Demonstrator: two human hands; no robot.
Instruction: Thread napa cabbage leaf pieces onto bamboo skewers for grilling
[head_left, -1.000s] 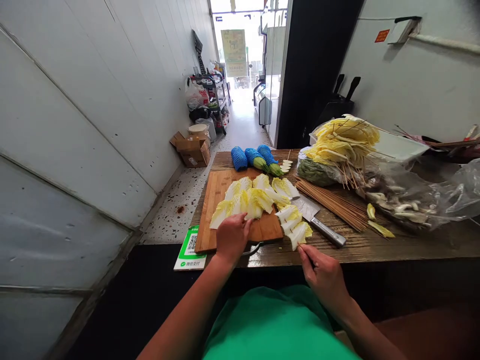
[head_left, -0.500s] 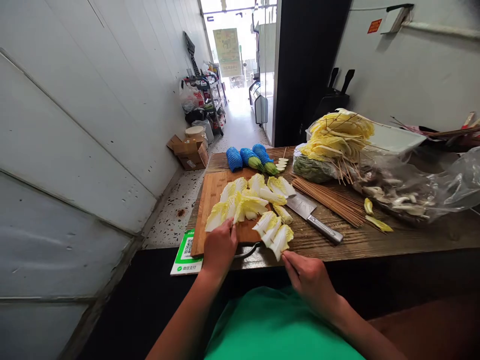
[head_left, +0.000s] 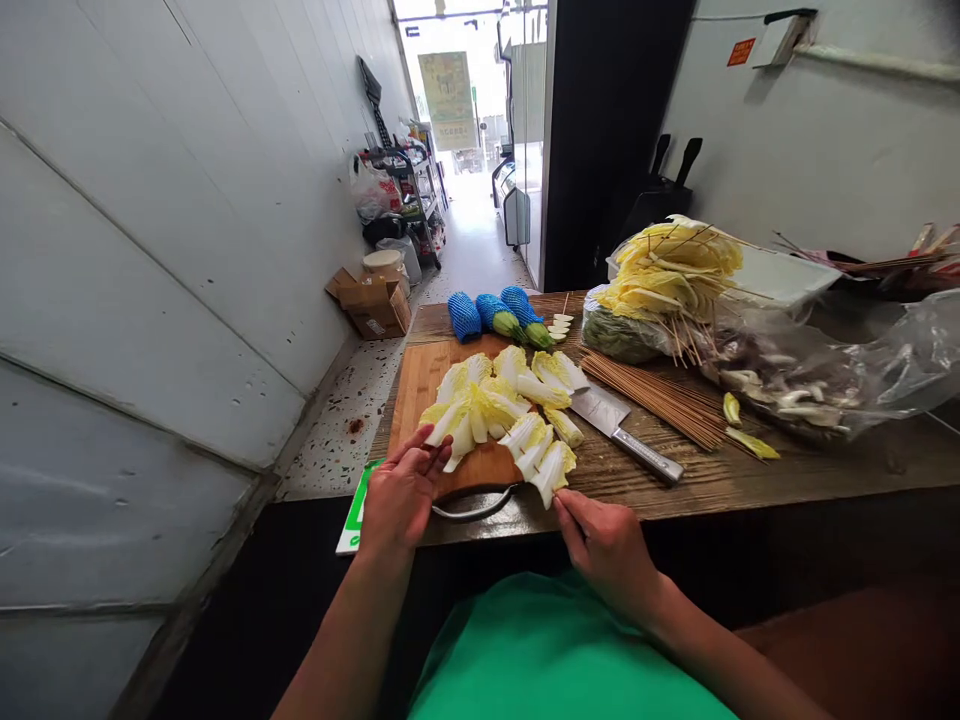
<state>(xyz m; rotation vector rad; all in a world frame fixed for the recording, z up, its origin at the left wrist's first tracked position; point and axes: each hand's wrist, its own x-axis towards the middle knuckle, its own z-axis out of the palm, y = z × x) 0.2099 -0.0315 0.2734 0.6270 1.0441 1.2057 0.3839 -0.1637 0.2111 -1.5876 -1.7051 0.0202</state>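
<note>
My left hand (head_left: 403,492) is turned palm up at the front left of the wooden cutting board (head_left: 421,375). Its fingertips close on the lower end of a pale cabbage leaf (head_left: 444,424) at the edge of a leaf pile. Between the thumb and fingers of my right hand (head_left: 609,540) is the lower end of a skewer of cabbage leaves (head_left: 537,455). Several leaves are threaded on it, over the board's front right corner. More loose cabbage leaves (head_left: 511,366) lie on the board. The skewer's stick is mostly hidden by the leaves.
A cleaver (head_left: 626,435) lies right of the board, beside a bundle of bamboo skewers (head_left: 660,400). Netted zucchini (head_left: 499,315) rest behind. Skewered yellow leaves (head_left: 671,270) are heaped at the right, near bagged mushrooms (head_left: 795,390). A metal handle (head_left: 480,510) curves at the board's front.
My left hand has shifted left and turned palm up, now at a leaf on the pile's left side. My right hand has stayed nearly in place with the skewer.
</note>
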